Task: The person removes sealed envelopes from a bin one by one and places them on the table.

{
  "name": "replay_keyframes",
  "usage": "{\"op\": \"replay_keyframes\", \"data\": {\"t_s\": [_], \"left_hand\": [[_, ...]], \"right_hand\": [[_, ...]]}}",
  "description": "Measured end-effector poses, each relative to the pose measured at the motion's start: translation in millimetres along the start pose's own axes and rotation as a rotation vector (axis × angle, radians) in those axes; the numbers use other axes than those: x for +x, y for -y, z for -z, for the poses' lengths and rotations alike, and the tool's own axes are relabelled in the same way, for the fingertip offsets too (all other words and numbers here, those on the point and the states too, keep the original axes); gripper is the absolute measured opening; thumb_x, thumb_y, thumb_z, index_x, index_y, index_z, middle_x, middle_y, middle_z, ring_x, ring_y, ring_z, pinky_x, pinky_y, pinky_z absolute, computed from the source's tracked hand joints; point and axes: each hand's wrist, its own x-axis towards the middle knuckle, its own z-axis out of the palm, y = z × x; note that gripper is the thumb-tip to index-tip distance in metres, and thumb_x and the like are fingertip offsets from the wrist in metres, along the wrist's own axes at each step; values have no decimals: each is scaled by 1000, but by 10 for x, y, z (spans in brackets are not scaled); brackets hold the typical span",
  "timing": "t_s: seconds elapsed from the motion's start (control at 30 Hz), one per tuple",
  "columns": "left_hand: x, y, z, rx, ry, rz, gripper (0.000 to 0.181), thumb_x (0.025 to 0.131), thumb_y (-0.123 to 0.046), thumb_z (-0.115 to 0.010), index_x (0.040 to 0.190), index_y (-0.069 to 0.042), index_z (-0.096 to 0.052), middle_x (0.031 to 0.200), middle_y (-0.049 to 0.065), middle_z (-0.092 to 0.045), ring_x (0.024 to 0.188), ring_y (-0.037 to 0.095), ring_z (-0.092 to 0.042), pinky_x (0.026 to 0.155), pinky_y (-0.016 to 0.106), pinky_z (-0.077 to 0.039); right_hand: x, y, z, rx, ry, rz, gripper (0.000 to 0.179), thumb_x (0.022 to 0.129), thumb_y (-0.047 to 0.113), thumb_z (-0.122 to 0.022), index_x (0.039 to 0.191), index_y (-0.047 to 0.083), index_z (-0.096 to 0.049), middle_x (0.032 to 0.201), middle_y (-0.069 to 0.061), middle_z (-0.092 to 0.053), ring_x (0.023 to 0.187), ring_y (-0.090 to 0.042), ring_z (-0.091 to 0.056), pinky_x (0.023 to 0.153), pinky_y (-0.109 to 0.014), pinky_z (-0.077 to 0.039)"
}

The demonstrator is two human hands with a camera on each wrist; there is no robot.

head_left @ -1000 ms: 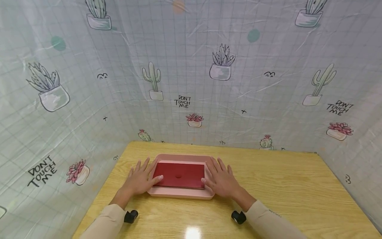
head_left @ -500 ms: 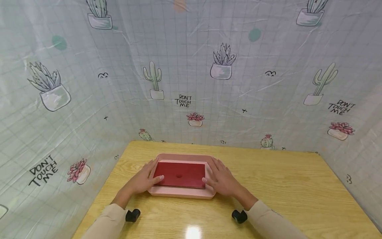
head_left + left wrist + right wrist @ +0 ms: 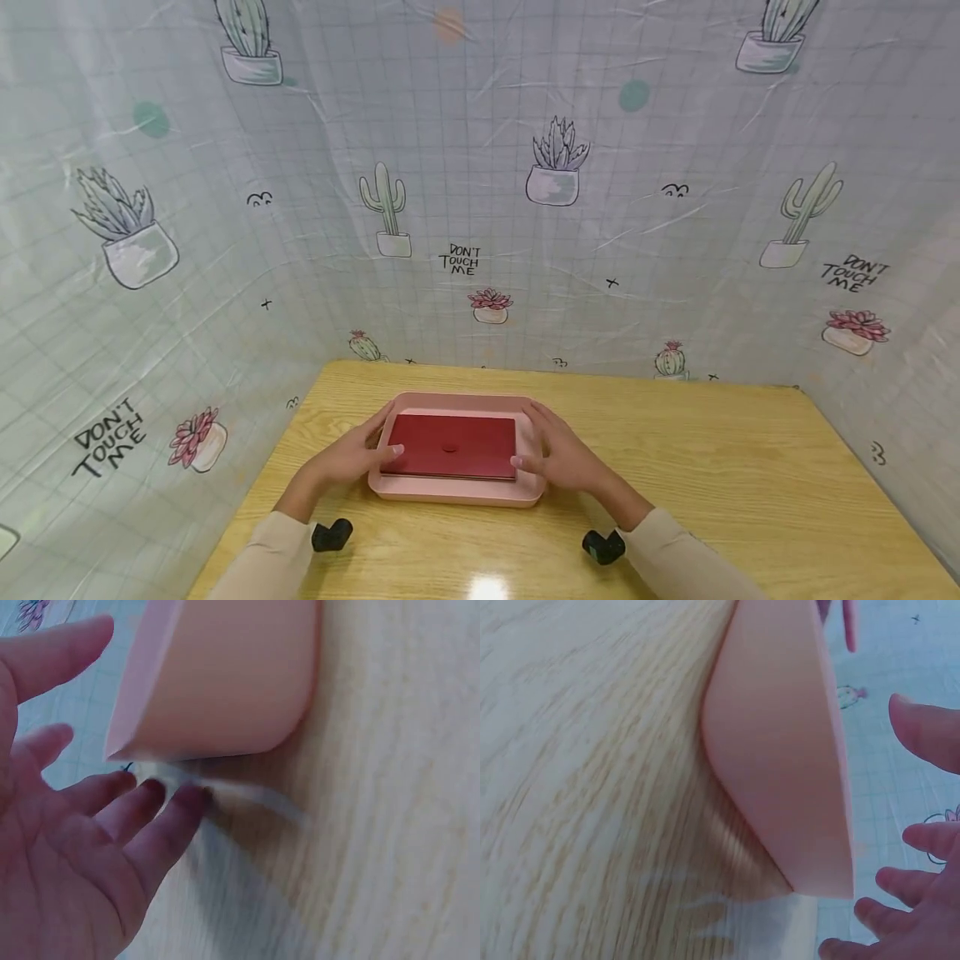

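Left hand (image 3: 348, 458) and right hand (image 3: 566, 458) had drawn their fingers together since earlier, relaxed, gripping nothing, at the pink tray (image 3: 457, 498)'s short ends. Neither looked nearer tbh; its long axis ran hand to hand, flat red thing (image 3: 450, 442) inside, cactus curtain (image 3: 555, 275) behind.

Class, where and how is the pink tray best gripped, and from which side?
Probably by its short end walls, left hand from the left, right hand from the right: the pink tray sits flat on the wooden tabletop, longer sideways than front to back, with raised walls.
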Motion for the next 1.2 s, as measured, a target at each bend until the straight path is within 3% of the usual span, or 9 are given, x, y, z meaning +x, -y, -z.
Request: {"op": "replay_keyframes", "data": {"t_s": [0.13,0.37,0.47,0.6,0.8,1.03,1.2], "left_hand": [[-25,24,54,-123,48,6,85,106,-25,-60,170,-21,-4,176,19,-4,160,45,-14,124,59,-31],[-41,122,80,-296,110,32,83,107,-5,-50,170,-22,1,176,23,-1,154,53,-26,113,58,-46],[-36,113,68,-304,111,41,83,106,-2,-49,170,-20,1,175,23,-1,154,53,-25,113,59,-46],[-28,105,47,-297,107,42,81,106,-1,-48,170,-17,-1,175,25,-1,154,53,-24,112,57,-48],[-34,107,43,-280,109,15,76,108,-4,-47,169,-12,-3,174,27,-4,154,53,-26,110,51,-51],[-36,122,46,-303,117,-10,74,109,-3,-45,169,-8,-2,172,31,-4,152,56,-26,110,56,-49],[-42,124,43,-300,110,-6,75,108,-2,-45,169,-8,-1,172,30,-4,153,56,-25,109,56,-50]], "right_hand": [[3,13,14,91,-32,-10,88,90,26,-82,163,12,-35,171,-15,-32,158,-42,-27,123,-68,-25],[8,95,19,347,-119,-120,71,95,11,-72,159,9,-43,167,-16,-40,157,-41,-31,124,-58,-31],[11,139,-9,470,-161,-155,65,97,4,-67,158,4,-43,166,-18,-41,156,-42,-33,122,-55,-35],[23,203,-86,546,-206,-186,62,97,-1,-62,156,1,-45,162,-21,-45,151,-43,-40,118,-52,-42],[47,288,-190,677,-194,-256,65,95,-2,-62,157,0,-43,162,-25,-44,151,-45,-40,118,-53,-42],[116,359,-306,745,-218,-280,70,92,-9,-57,158,-4,-37,163,-30,-37,153,-50,-32,124,-56,-32],[159,400,-382,703,-261,-313,70,89,-14,-55,157,-4,-40,161,-29,-41,150,-49,-37,122,-57,-36]]}}
